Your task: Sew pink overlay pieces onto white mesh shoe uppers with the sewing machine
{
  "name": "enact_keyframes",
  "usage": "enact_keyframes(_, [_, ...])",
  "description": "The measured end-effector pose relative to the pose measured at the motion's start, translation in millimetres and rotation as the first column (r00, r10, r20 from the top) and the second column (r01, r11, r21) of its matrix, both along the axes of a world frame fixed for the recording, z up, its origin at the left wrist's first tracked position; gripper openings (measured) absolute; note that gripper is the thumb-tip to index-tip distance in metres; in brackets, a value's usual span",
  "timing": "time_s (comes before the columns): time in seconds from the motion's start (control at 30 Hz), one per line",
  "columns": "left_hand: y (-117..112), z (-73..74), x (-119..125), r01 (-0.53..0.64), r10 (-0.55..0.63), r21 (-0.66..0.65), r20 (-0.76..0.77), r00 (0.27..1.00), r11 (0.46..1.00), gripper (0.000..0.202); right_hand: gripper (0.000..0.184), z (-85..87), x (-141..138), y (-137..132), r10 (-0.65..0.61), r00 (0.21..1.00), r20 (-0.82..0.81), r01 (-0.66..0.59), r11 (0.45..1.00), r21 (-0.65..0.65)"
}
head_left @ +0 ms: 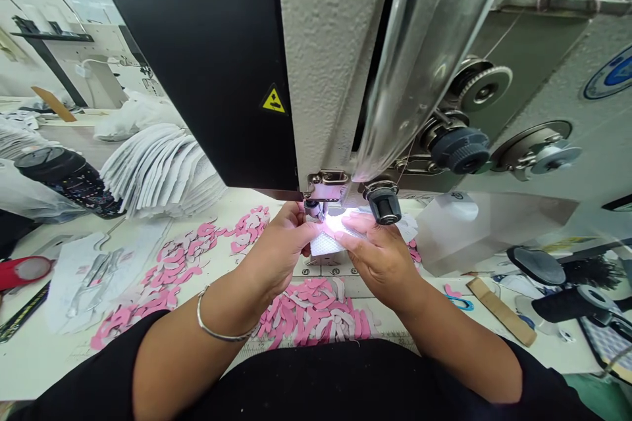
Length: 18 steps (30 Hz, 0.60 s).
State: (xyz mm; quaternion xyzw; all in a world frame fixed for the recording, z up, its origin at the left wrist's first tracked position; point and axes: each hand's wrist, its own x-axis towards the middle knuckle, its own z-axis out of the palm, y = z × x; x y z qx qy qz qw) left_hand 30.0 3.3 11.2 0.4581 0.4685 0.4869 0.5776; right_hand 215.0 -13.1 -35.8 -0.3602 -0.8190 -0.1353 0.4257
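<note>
Both my hands are at the needle area of a sewing machine (326, 187), under its bright lamp. A white, dotted piece of fabric (326, 245) lies beneath the presser foot (320, 210). My left hand (286, 240) pinches its left edge, thumb on top. My right hand (378, 250) grips the right side, its fingertips close to the needle and washed out by the glare. A bit of pink shows on the fabric by the foot. Just in front of the machine bed lies a heap of curved pink and white cut pieces (316, 309).
More pink pieces (182, 256) spread to the left. Behind them stand a fanned stack of white pieces (158, 168) and a black patterned bottle (69, 177). At right lie blue-handled scissors (459, 302), a brown strip (501, 311) and a black-and-clear container (567, 306).
</note>
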Motion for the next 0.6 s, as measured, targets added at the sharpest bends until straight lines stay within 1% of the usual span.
enact_keyframes(0.1, [0.3,-0.1,0.5,-0.020,0.020,0.003,0.002,1.000,1.000,0.020,0.045,-1.2,-0.6,-1.1,-0.021,1.000,0.009,0.021,1.000,0.003])
enact_keyframes(0.2, [-1.2,-6.3,-1.5,-0.019,0.020,0.037,-0.025,0.999,0.999,0.021,0.041,-0.1,-2.5,-2.9,-0.048,0.999,0.007,0.048,0.999,-0.001])
enact_keyframes(0.23, [-3.1,-9.9,-2.9,-0.031,0.037,0.082,-0.067,0.997,0.996,0.022,0.040,0.6,-3.3,-3.5,-0.052,0.999,0.004,0.052,0.999,-0.005])
enact_keyframes(0.27, [-5.9,-13.9,-4.7,-0.065,0.087,0.159,-0.139,0.986,0.985,0.025,0.039,1.3,-4.1,-3.9,-0.054,0.999,0.002,0.054,0.998,-0.009])
enact_keyframes(0.3, [-9.4,-17.9,-6.7,-0.104,0.172,0.281,-0.230,0.958,0.954,0.028,0.038,1.9,-4.7,-4.3,-0.054,0.999,0.001,0.054,0.998,-0.010])
enact_keyframes(0.33, [-13.5,-21.8,-8.6,-0.118,0.279,0.440,-0.322,0.905,0.890,0.030,0.038,2.4,-5.2,-4.6,-0.055,0.999,0.001,0.055,0.998,-0.008])
enact_keyframes(0.37, [-17.5,-25.0,-10.5,-0.080,0.386,0.604,-0.396,0.833,0.793,0.032,0.038,2.8,-5.5,-5.1,-0.053,0.999,0.003,0.053,0.999,-0.003])
enact_keyframes(0.4, [-21.2,-27.5,-12.0,0.014,0.467,0.732,-0.450,0.761,0.682,0.034,0.037,3.3,-5.4,-5.8,-0.052,0.999,0.006,0.052,0.999,0.002])
enact_keyframes(0.43, [-24.3,-29.0,-13.1,0.138,0.515,0.804,-0.491,0.703,0.578,0.035,0.037,3.8,-4.9,-7.1,-0.052,0.999,0.010,0.052,0.999,0.004])
enact_keyframes(0.47, [-26.4,-29.7,-13.8,0.261,0.533,0.827,-0.529,0.660,0.498,0.037,0.035,4.6,-3.9,-9.0,-0.050,0.999,0.010,0.050,0.999,0.004])
enact_keyframes(0.5, [-27.6,-29.7,-14.2,0.357,0.535,0.817,-0.569,0.625,0.452,0.039,0.034,5.6,-2.5,-11.7,-0.038,0.999,0.004,0.038,0.999,0.004])
enact_keyframes(0.53, [-27.9,-29.3,-14.3,0.414,0.536,0.800,-0.599,0.595,0.434,0.041,0.032,6.7,-0.6,-15.1,-0.005,1.000,-0.004,0.006,1.000,0.003])
enact_keyframes(0.6, [-26.9,-27.5,-14.3,0.443,0.546,0.785,-0.619,0.564,0.433,0.042,0.028,8.6,4.2,-22.5,0.135,0.991,-0.021,-0.135,0.991,-0.009])
